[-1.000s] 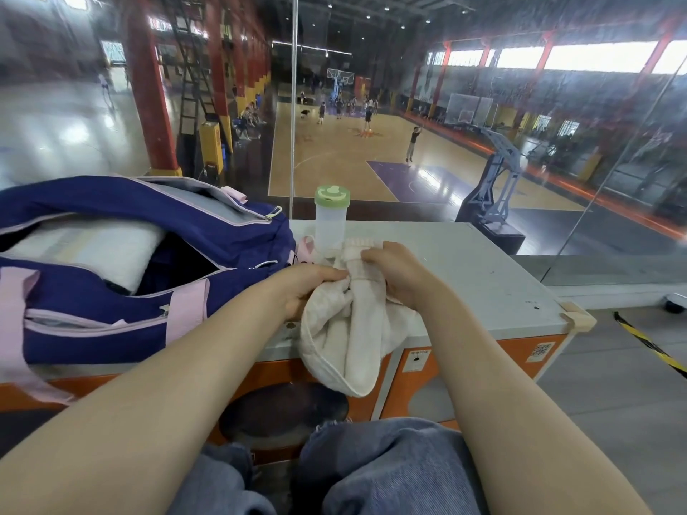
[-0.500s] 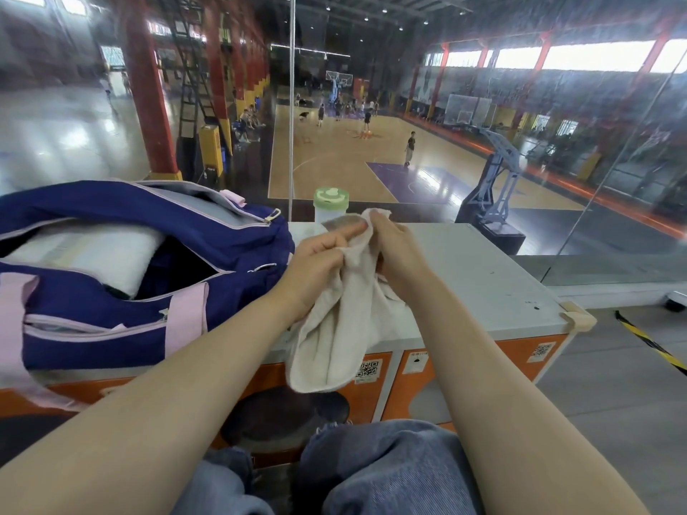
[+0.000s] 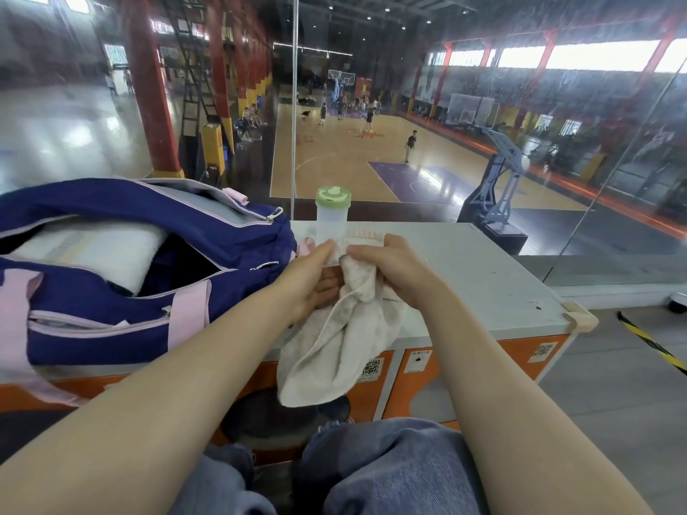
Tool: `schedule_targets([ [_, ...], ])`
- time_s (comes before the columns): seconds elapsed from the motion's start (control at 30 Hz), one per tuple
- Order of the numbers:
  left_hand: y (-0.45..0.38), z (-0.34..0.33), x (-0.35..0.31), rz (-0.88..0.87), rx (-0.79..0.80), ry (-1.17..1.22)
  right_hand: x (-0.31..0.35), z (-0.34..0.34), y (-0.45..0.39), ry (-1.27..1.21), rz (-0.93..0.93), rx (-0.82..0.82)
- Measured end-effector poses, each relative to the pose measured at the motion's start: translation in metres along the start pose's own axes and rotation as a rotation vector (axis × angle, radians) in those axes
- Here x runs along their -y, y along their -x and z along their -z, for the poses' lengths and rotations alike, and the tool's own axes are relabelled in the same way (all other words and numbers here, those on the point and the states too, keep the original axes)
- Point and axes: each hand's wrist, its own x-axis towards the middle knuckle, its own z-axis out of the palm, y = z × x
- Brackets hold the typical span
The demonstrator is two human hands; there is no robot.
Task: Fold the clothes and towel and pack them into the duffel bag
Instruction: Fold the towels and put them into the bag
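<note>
A: Where's the towel (image 3: 345,328)?

B: Over the front edge of the tabletop (image 3: 494,276), beside the open duffel bag (image 3: 111,291). The left hand (image 3: 312,280) and right hand (image 3: 390,269) both pinch its top edge, fingers curled into the cloth

A: How will it handle?

B: Soft, light and limp, I'd judge; it sags in loose folds. Better to grip at the corners and keep it taut

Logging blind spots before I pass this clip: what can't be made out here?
- Head view: the duffel bag runs off the left edge; its dark interior hides anything beyond the white folded item.
- The water bottle: its base is behind the cloth and fingers.
- The cream cloth is bunched, so its type is unclear; the left hand and right hand cover its top.
</note>
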Motion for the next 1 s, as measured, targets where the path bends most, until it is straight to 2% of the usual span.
schedule_targets([
  [0.13, -0.001, 0.002, -0.005, -0.039, -0.048, 0.168, -0.002, 0.003, 0.002, -0.190, -0.112, 0.160],
  [0.2, -0.004, 0.006, -0.008, -0.149, -0.125, 0.072, -0.002, 0.004, 0.004, -0.231, -0.109, 0.128],
  [0.3, -0.001, 0.012, -0.009, -0.409, -0.260, -0.117, 0.004, 0.000, 0.002, 0.116, 0.010, -0.108],
  [0.37, 0.005, 0.011, -0.013, -0.583, -0.287, -0.176, 0.010, -0.003, -0.001, 0.315, 0.152, -0.292],
  [0.47, 0.015, 0.004, -0.018, -0.735, -0.230, -0.305, 0.021, -0.011, -0.001, 0.362, 0.313, -0.418],
  [0.53, 0.019, 0.000, -0.019, -0.733, -0.224, -0.286, 0.025, -0.018, -0.002, 0.331, 0.313, -0.426],
  [0.73, 0.026, -0.002, -0.019, -0.804, -0.207, -0.243, 0.029, -0.024, 0.005, 0.234, 0.286, -0.300],
  [1.0, 0.024, -0.004, -0.015, -0.795, -0.222, -0.225, 0.036, -0.025, 0.011, 0.210, 0.256, -0.261],
])
